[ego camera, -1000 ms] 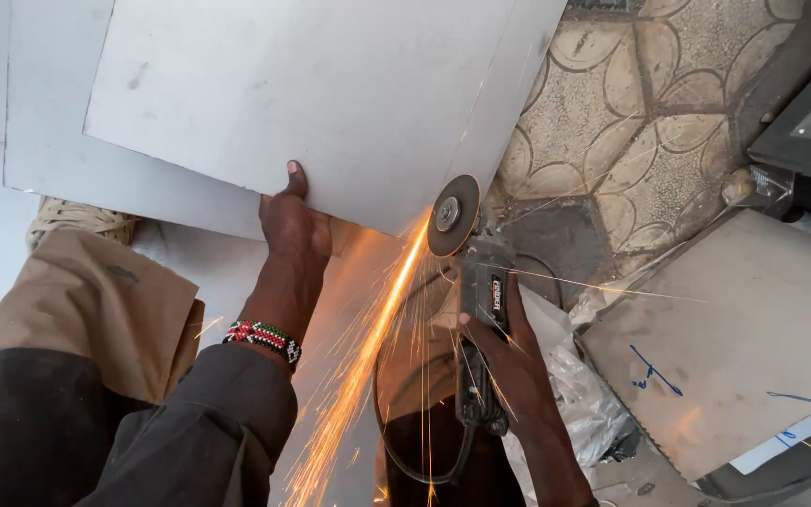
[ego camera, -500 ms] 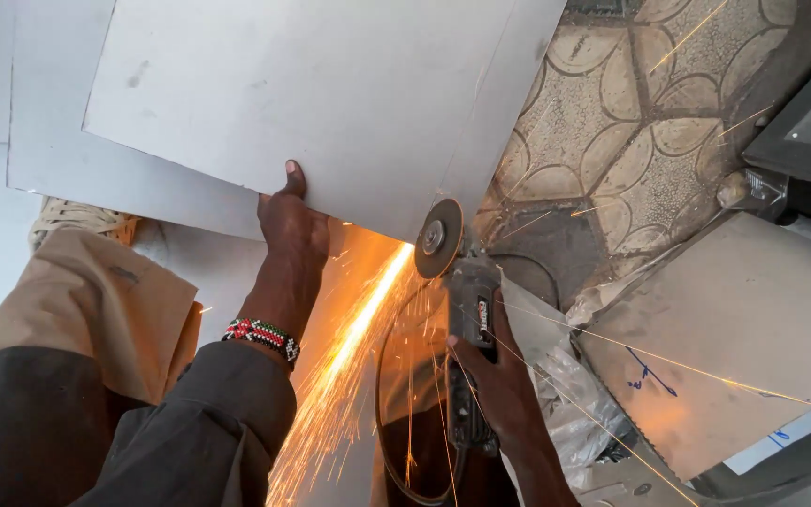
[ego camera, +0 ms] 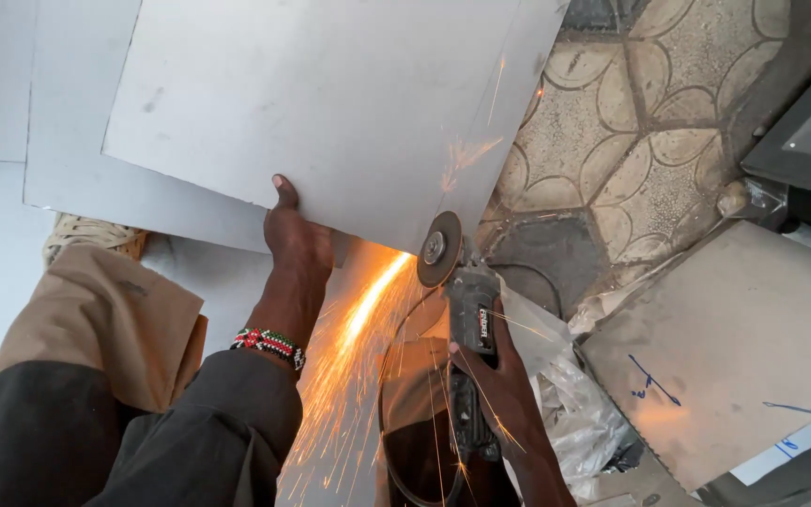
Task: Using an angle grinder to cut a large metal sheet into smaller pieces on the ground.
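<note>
Workshop floor of patterned grey paving tiles (ego camera: 650,141), partly covered by overlapping pale metal sheets; a further grey sheet with blue pen marks (ego camera: 734,347) lies at right, crumpled clear plastic (ego camera: 574,413) beside it. Topmost large flat grey metal sheet (ego camera: 330,103) lies tilted across the others, its lower edge toward the person. Left hand (ego camera: 295,239) lies palm-down on that edge, fingers together and pressed flat, thumb pointing up onto the sheet; beaded wristband (ego camera: 269,343) at the wrist. Right hand (ego camera: 499,385) is wrapped closed around the body of a dark angle grinder (ego camera: 471,319), whose disc (ego camera: 439,249) meets the sheet's lower edge just right of the left hand. Orange sparks (ego camera: 359,347) stream down toward the person. Judged step: cut in progress along the edge. Next move calls for steady disc travel and keeping the left hand clear.
</note>
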